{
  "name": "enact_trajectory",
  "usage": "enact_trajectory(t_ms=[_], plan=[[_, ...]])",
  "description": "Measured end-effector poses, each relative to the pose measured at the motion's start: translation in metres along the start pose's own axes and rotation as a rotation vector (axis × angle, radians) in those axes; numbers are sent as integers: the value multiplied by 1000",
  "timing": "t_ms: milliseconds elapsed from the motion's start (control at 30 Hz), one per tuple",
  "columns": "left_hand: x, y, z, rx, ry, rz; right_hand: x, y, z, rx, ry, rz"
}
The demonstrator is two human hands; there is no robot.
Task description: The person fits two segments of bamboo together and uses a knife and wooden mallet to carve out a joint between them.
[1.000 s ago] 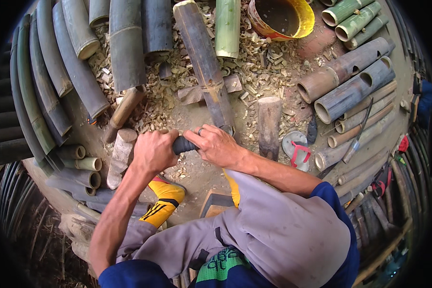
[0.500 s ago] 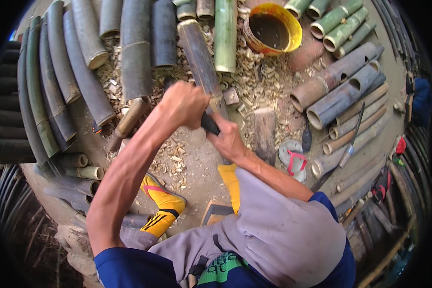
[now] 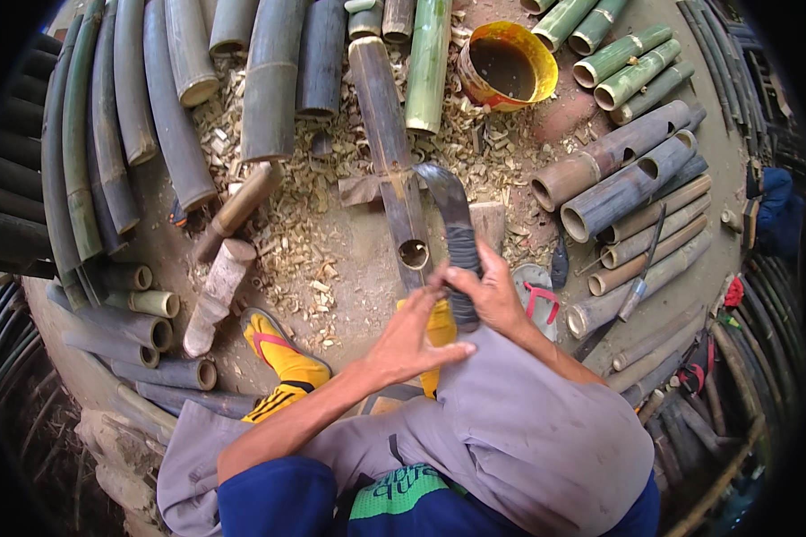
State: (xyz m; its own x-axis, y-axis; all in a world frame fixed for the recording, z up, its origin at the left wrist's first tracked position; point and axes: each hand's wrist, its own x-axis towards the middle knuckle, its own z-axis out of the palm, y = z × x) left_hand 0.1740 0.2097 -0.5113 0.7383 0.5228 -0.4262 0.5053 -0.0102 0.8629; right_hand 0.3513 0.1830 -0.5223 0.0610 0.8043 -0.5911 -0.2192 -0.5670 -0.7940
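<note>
A curved knife [image 3: 446, 199] with a dark hooked blade and a black wrapped handle stands with its blade away from me. My right hand [image 3: 493, 297] grips its handle just above my right knee. My left hand [image 3: 405, 338] is open, thumb spread, its fingertips close beside the handle; whether they touch it I cannot tell. To the left of the blade lies a dark bamboo tube [image 3: 383, 116] pointing away from me. A round hole [image 3: 413, 254] is cut in its near part, and a pale scraped patch shows further up. The tube's near end is hidden by my hands and leg.
Wood chips [image 3: 282, 259] litter the ground. A white wooden mallet [image 3: 221, 291] lies left, near my yellow-socked foot [image 3: 282, 353]. A yellow bucket [image 3: 546, 72] of dark liquid stands at the back. Bamboo tubes [image 3: 181, 134] line both sides; a long blade [image 3: 645, 268] rests on those at right.
My left hand has come off the bamboo and opened, moving down toward my lap. The knife now stands upright in my right hand, and the hole in the tube has come into view.
</note>
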Motion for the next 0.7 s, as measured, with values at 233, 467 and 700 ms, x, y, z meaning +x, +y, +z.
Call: enact_trajectory(t_ms=[233,467,700], plan=[[36,-34,30,-1124,-98,-646,-51,48,-12,-543,-9,7],[80,-49,52,-712,20,-643,-34,35,-25,-907,52,12],[77,-35,42,-1711,138,-483,21,-56,-19,-1504,-329,-10]])
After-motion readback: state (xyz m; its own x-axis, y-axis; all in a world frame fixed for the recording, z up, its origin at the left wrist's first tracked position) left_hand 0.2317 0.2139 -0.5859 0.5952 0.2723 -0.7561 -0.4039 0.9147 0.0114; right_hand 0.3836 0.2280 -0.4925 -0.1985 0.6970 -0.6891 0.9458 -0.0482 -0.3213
